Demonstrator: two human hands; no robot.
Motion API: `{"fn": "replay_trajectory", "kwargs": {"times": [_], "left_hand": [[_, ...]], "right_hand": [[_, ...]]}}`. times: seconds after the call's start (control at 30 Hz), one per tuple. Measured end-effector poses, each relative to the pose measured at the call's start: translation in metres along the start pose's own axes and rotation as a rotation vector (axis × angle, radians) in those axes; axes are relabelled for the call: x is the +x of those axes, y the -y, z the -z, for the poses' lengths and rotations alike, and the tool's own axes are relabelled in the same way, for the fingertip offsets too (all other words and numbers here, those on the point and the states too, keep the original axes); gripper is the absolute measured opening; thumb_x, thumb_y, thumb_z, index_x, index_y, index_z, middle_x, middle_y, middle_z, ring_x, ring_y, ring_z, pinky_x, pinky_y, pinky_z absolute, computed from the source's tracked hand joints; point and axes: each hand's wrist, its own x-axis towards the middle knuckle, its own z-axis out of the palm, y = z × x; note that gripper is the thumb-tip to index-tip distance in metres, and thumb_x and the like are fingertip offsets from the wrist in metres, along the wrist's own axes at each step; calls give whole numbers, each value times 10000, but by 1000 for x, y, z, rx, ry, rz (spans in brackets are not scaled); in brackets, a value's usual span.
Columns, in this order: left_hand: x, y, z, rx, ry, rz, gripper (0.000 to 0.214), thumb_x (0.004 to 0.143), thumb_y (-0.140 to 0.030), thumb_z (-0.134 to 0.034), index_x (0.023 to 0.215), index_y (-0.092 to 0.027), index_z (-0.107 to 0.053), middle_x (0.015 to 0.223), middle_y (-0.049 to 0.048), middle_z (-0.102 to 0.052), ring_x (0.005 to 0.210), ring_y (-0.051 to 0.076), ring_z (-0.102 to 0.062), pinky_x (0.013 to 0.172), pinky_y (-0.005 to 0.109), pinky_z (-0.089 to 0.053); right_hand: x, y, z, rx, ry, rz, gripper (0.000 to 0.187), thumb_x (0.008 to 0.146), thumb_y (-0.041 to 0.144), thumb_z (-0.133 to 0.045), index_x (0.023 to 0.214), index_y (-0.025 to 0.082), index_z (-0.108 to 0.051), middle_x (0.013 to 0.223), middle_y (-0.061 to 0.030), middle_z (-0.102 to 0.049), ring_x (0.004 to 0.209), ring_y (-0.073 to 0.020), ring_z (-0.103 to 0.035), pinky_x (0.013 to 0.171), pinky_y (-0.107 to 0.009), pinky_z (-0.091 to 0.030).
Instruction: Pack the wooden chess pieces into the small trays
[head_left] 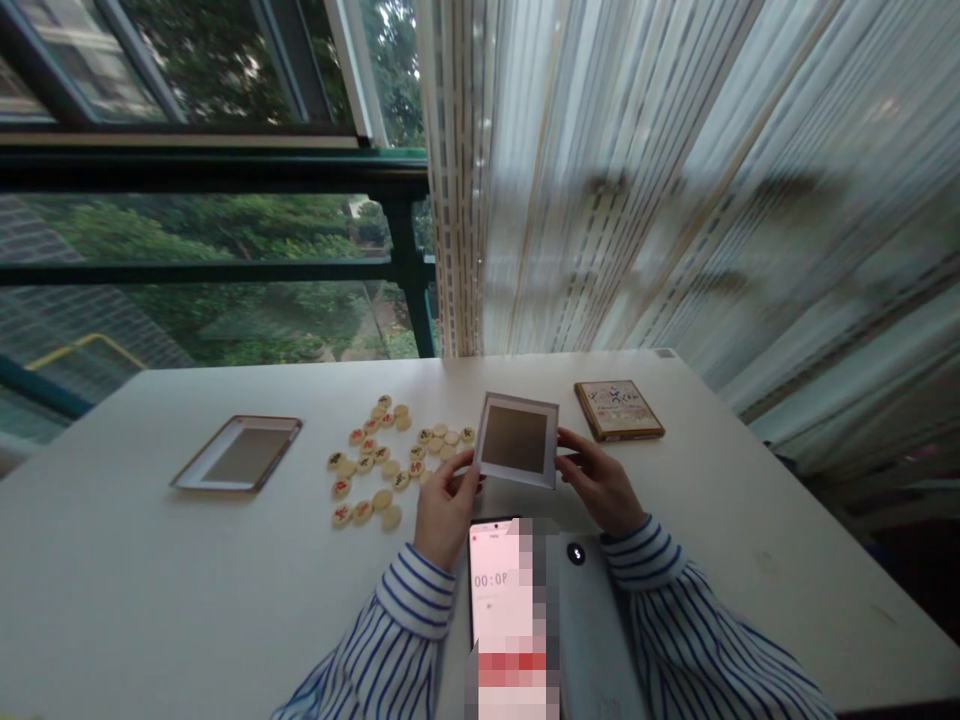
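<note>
Between my two hands is a shallow square box half (515, 438) with pale sides and a brown inner base, lifted and tilted toward me. My left hand (448, 508) grips its lower left edge, thumb in front. At its right edge, my right hand (600, 485) pinches the side with thumb and fingers. Loose round Chinese chess pieces (365, 462) with red and dark characters lie to the left of it, some showing plain faces; a few sit partly behind my left hand. A similar shallow box half (251, 455) rests farther left on the table.
On the white table (150, 600), a flat boxed item (619, 410) with printed characters lies at the right. A phone (499, 590) showing a timer, partly pixelated, and a pale rounded device (592, 630) lie between my forearms. A railing, window and striped curtain stand behind the table.
</note>
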Motion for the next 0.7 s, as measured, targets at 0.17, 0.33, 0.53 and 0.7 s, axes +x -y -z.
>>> {"fn": "replay_trajectory", "kwargs": {"times": [0.17,0.33,0.53,0.7], "left_hand": [[0,9,1,120,21,-120,339,746,-294,-587,1043,-131,-604,1007,100,-662,906,187,-622,832,322,-483],[-1,19,2,230,52,-190,343,774,-291,-557,1089,-158,-591,1061,92,-641,984,191,-591,900,341,-446],[-2,19,2,312,38,-244,340,776,-288,-550,1094,-178,-596,1063,82,-635,971,187,-589,883,329,-452],[-2,17,2,408,46,-307,319,773,-255,-540,1075,-167,-598,1046,91,-626,944,186,-582,839,331,-468]], "right_hand": [[-4,-7,3,-89,-4,37,403,790,306,-540,1179,209,-505,1132,-93,-564,805,-159,-602,686,-320,-517],[-6,-7,6,-175,-26,89,369,802,293,-519,1164,220,-512,1159,-96,-527,804,-158,-595,687,-318,-524],[-6,-6,5,-244,-28,113,363,805,290,-505,1162,227,-512,1146,-106,-523,794,-164,-593,642,-314,-536],[-6,-8,4,-269,-28,132,380,796,283,-509,1170,220,-512,1140,-111,-532,802,-168,-589,637,-316,-540]]}}
